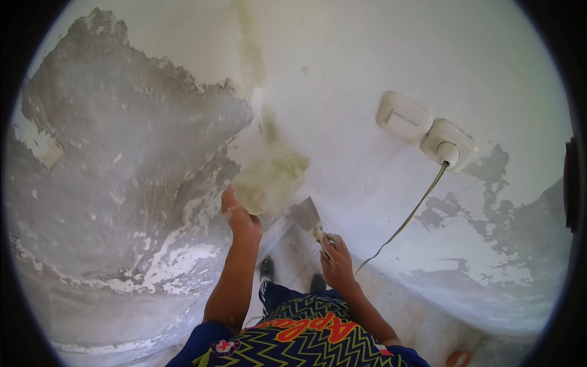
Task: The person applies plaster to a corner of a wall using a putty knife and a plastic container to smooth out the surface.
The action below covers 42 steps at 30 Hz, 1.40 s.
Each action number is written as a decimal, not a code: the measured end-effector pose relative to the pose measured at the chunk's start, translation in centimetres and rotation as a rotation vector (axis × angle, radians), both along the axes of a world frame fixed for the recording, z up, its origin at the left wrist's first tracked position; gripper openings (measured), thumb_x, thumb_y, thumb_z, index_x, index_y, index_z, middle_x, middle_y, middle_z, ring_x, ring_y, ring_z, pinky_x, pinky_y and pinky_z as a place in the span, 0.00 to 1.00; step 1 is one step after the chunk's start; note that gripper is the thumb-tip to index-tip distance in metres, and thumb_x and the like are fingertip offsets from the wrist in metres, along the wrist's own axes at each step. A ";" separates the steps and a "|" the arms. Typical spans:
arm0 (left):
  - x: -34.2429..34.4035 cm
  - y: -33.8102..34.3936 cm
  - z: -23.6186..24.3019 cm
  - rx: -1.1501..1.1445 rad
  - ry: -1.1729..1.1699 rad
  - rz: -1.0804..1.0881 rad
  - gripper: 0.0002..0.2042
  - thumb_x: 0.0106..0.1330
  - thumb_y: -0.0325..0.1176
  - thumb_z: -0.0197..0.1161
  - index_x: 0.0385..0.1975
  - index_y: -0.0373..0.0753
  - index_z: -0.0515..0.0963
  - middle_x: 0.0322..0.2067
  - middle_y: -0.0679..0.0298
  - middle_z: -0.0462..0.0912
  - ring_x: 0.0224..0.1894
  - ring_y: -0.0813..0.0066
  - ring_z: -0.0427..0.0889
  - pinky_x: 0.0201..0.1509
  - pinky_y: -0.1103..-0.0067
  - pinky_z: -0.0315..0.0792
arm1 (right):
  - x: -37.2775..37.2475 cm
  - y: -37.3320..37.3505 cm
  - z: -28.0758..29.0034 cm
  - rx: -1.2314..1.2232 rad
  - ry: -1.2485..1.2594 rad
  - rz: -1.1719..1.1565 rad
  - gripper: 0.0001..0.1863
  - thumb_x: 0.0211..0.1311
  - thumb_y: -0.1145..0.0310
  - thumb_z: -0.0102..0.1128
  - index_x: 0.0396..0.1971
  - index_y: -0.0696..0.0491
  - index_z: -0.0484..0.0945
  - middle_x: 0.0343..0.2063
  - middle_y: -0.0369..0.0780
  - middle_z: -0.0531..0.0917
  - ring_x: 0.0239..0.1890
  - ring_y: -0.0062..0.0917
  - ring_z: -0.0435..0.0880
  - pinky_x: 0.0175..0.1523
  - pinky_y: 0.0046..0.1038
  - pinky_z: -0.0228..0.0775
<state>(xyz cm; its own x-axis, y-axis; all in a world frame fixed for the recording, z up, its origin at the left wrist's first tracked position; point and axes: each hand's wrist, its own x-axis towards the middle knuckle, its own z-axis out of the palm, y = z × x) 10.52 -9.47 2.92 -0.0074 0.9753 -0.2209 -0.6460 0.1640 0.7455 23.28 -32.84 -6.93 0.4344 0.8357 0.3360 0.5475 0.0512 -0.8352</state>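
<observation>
My left hand [240, 217] is closed on the near left edge of a flat, yellowish-green plate [272, 180] with whitish smears. The plate is held up in front of the wall corner, and what it is made of I cannot tell. My right hand [337, 262] is wrapped round the handle of a putty knife [307, 217]. Its wide metal blade points up and left, just to the right of the plate and a little apart from it. Whitish material coats the knife where blade and handle meet.
Peeled, grey patches cover much of the left wall [134, 134]. On the right wall [342, 110] are a white switch [403, 117] and a socket [455, 144] with a plug; its thin cable [406, 223] hangs down. An orange ring-shaped object [458, 359] lies low at the right.
</observation>
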 end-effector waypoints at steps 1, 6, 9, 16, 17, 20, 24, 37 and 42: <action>-0.2 0.2 0.5 0.037 0.007 0.017 0.10 0.73 0.40 0.60 0.46 0.42 0.76 0.45 0.65 0.80 0.50 0.68 0.82 0.53 0.72 0.80 | 0.3 -0.3 -0.4 -0.027 0.051 0.003 0.29 0.63 0.79 0.61 0.66 0.61 0.74 0.59 0.58 0.77 0.61 0.57 0.76 0.65 0.47 0.70; -1.0 0.1 2.1 0.285 0.141 0.109 0.07 0.74 0.36 0.59 0.44 0.40 0.75 0.42 0.64 0.80 0.47 0.71 0.83 0.51 0.74 0.79 | 1.6 -1.2 -0.1 -0.004 0.200 -0.161 0.31 0.60 0.82 0.61 0.66 0.60 0.74 0.53 0.50 0.84 0.53 0.40 0.84 0.59 0.36 0.75; -1.6 -0.2 2.3 0.477 0.303 0.115 0.06 0.73 0.31 0.59 0.43 0.37 0.76 0.41 0.62 0.81 0.47 0.72 0.83 0.53 0.74 0.78 | 2.8 -1.6 0.8 -0.004 0.423 -0.172 0.30 0.60 0.84 0.61 0.65 0.60 0.75 0.49 0.43 0.88 0.48 0.26 0.86 0.55 0.28 0.77; -2.1 -0.8 3.8 1.053 0.660 0.077 0.11 0.62 0.21 0.61 0.44 0.29 0.78 0.42 0.54 0.81 0.53 0.58 0.83 0.60 0.67 0.77 | 4.4 -3.1 4.0 -0.013 0.355 -0.127 0.21 0.60 0.80 0.67 0.55 0.62 0.82 0.44 0.44 0.90 0.46 0.26 0.89 0.53 0.26 0.80; -2.2 -0.8 3.9 1.104 0.677 0.055 0.12 0.61 0.21 0.61 0.44 0.29 0.78 0.42 0.53 0.81 0.54 0.56 0.83 0.61 0.66 0.77 | 4.5 -3.2 4.6 -0.014 0.291 -0.117 0.20 0.60 0.79 0.68 0.54 0.62 0.83 0.45 0.45 0.90 0.46 0.27 0.89 0.53 0.27 0.80; -2.0 -1.2 4.4 1.184 0.724 -0.009 0.12 0.58 0.21 0.63 0.43 0.30 0.79 0.44 0.51 0.81 0.54 0.55 0.84 0.60 0.63 0.78 | 4.8 -2.7 6.6 0.022 0.083 -0.069 0.19 0.59 0.78 0.71 0.52 0.63 0.84 0.44 0.48 0.90 0.44 0.34 0.91 0.53 0.29 0.81; -1.3 -1.2 4.3 1.224 0.787 -0.069 0.13 0.55 0.21 0.64 0.41 0.32 0.82 0.46 0.50 0.82 0.54 0.53 0.84 0.60 0.63 0.78 | 5.0 -1.0 9.3 0.059 -0.046 0.023 0.20 0.57 0.77 0.71 0.51 0.60 0.85 0.43 0.50 0.89 0.41 0.42 0.89 0.50 0.34 0.81; -2.0 -1.4 4.7 1.043 0.911 -0.239 0.12 0.54 0.23 0.69 0.39 0.30 0.87 0.41 0.49 0.88 0.48 0.56 0.88 0.56 0.70 0.79 | 3.3 4.6 9.3 -0.083 -0.346 0.130 0.22 0.58 0.70 0.69 0.54 0.52 0.84 0.37 0.42 0.84 0.38 0.39 0.84 0.38 0.40 0.78; -3.1 -1.3 3.6 1.015 0.808 -0.145 0.12 0.54 0.21 0.67 0.39 0.28 0.86 0.41 0.49 0.88 0.47 0.57 0.88 0.55 0.69 0.79 | 1.8 5.3 8.7 -0.147 -0.325 0.192 0.21 0.60 0.69 0.68 0.55 0.52 0.83 0.37 0.45 0.84 0.40 0.42 0.85 0.40 0.44 0.77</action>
<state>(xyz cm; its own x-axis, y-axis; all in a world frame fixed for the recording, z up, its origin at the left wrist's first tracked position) 7.46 -10.75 6.48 0.3274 0.7063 0.6277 0.0158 -0.6683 0.7437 25.08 -27.53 1.79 0.1569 0.9407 0.3009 0.7766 0.0707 -0.6260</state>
